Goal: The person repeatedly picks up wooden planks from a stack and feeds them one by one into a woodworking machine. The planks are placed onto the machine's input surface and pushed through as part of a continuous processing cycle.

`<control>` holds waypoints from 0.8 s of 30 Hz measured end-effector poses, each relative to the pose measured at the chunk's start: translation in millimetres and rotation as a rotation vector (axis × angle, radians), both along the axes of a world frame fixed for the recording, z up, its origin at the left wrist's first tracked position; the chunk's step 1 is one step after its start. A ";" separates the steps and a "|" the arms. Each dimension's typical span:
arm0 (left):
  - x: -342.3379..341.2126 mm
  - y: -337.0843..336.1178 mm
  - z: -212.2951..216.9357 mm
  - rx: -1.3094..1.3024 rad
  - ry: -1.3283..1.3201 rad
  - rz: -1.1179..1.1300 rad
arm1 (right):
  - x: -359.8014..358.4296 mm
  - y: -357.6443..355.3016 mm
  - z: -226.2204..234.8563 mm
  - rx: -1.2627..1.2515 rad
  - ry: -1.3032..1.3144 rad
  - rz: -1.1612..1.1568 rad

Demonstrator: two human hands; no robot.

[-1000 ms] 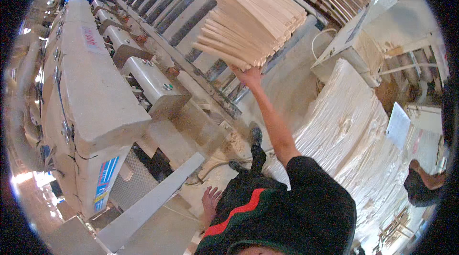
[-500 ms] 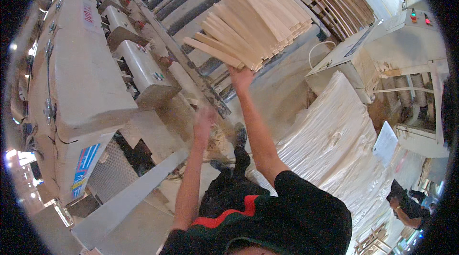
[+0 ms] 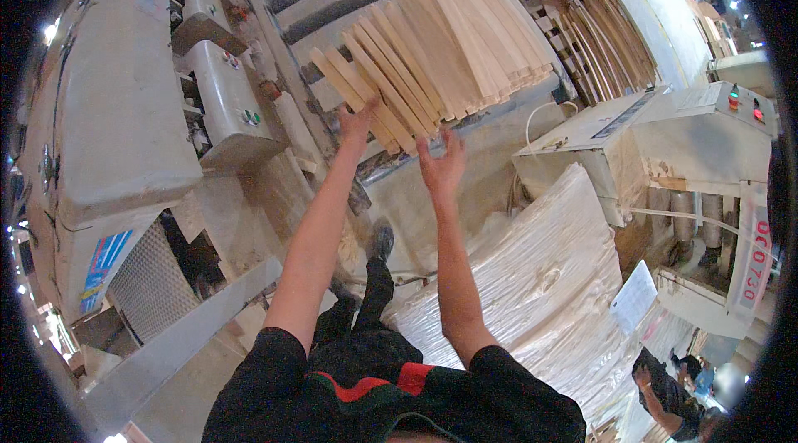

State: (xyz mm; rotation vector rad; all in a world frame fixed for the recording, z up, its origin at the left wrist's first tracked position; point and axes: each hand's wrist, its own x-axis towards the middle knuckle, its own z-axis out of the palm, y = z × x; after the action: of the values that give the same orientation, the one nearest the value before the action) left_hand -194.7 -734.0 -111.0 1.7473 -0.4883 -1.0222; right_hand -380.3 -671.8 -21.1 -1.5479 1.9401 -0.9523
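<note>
A pile of pale wooden strips (image 3: 474, 36) lies fanned out on the rollers ahead of me, its left strips loose with gaps between them. My left hand (image 3: 357, 122) is at the near part of the leftmost wooden strip (image 3: 345, 81), fingers on its outer side and thumb over it. Some of that grip is hidden. Close to the near ends of the strips, a little right of the left hand, my right hand (image 3: 442, 167) is raised with fingers spread and nothing held.
Dark rollers (image 3: 332, 7) run under the pile. A long grey machine (image 3: 116, 102) with control boxes stands left. On the right are a machine cabinet (image 3: 582, 140) with lit buttons, a plastic-wrapped stack (image 3: 515, 268) and more stacked boards (image 3: 611, 44). Another person (image 3: 665, 393) is at lower right.
My left hand has come up from below the rollers onto the leftmost strip. My right hand has left the strip ends, moved right and opened. The left strips lie differently, and the view has shifted.
</note>
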 end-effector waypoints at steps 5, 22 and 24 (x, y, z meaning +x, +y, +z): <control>-18.2 -16.2 -3.3 -0.053 -0.396 -0.068 | -2.0 -59.4 -24.2 -0.134 0.364 0.107; -17.0 27.0 32.6 -0.048 -0.106 -0.255 | 44.5 -17.6 -39.4 -0.130 0.048 -0.021; -19.2 36.2 31.3 -0.074 -0.125 -0.255 | 44.8 -5.0 -28.4 -0.010 -0.109 -0.015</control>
State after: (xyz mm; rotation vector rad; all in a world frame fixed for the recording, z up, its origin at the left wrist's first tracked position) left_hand -214.0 -697.8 -79.7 1.7187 -0.8354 -1.0603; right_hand -335.5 -676.8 -49.5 -1.4572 1.8763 -1.0323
